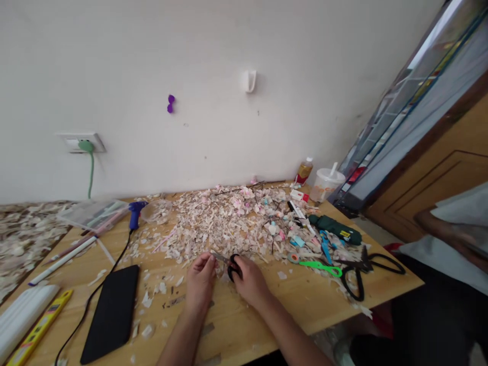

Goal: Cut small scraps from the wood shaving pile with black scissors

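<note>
My right hand (pixel 249 282) is wrapped round the black handles of a small pair of scissors (pixel 221 257), whose blades point left. The blade tips come close to the fingers of my left hand (pixel 201 279). Those fingers are pinched together on something small and pale that I cannot make out. Both hands are over the front of a wooden table (pixel 244 315), before a wide heap of pale shell-like flakes (pixel 213 218).
Left are a black tablet-like slab (pixel 111 314), a blue glue gun (pixel 134 213) with its cord, a clear box (pixel 95 214) and a yellow level (pixel 41 330). Right lie large black scissors (pixel 356 279), a green pouch (pixel 335 229), a cup (pixel 327 185) and a bottle (pixel 304 171). A person (pixel 450 254) sits at far right.
</note>
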{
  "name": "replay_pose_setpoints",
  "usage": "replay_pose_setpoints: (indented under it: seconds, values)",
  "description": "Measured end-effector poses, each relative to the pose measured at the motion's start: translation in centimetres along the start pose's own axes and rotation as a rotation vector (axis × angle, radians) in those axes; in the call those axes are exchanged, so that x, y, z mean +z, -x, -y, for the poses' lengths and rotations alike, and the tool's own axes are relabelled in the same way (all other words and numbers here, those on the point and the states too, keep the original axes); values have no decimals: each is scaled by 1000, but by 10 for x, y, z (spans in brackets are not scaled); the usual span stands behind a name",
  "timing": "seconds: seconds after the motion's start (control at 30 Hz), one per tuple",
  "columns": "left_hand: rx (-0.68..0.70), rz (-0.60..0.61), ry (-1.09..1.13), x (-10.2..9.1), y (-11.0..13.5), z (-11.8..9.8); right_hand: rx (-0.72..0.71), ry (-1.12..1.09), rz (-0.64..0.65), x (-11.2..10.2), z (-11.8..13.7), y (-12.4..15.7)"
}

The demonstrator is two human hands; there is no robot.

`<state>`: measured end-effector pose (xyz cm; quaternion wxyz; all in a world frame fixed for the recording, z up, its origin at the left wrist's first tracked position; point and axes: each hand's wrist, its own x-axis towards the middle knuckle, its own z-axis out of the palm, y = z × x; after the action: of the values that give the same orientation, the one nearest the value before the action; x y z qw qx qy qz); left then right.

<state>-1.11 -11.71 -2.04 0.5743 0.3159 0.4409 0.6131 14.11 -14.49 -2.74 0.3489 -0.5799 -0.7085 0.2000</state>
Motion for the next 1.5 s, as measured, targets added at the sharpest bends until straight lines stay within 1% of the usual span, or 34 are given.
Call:
replay_pose_setpoints:
  seconds: [0.13,0.23,0.33,0.47,0.53,0.7,0.77,0.83,0.87,1.03,1.1,1.27,1.37,1.5]
  values:
    - [82,22,-223,-5,-2,-5,-4,12,-18,2,-3,1]
    - [112,41,-267,-4,-1,-11,-6,20,-9,0,-2,2]
    - [117,51,-307,-2,1,-20,-15,37,1,-3,0,2]
    - [68,87,-344,-2,1,-28,-13,53,17,-5,0,1]
    - [21,109,-284,-2,1,-29,-10,53,24,-4,-1,1]
    - [-204,186,146,5,10,-23,-19,37,12,-3,-2,2]
    - [-237,201,227,8,12,-19,-19,42,6,-2,-2,3]
    - [-215,184,230,9,12,-16,-20,45,4,-2,-3,3]
    - [-191,174,192,7,10,-15,-20,46,3,-2,-3,3]
    - [4,166,-165,-4,-1,-16,-15,58,2,-1,-4,3]
    - [52,169,-242,-5,-3,-20,-13,67,-1,-1,-4,3]
    - [100,157,-325,-2,-1,-26,-20,95,2,-1,-3,3]
    - [118,142,-361,-2,0,-24,-8,106,5,0,-3,2]
    - [123,155,-388,-5,-2,-22,-2,118,9,-2,-3,1]
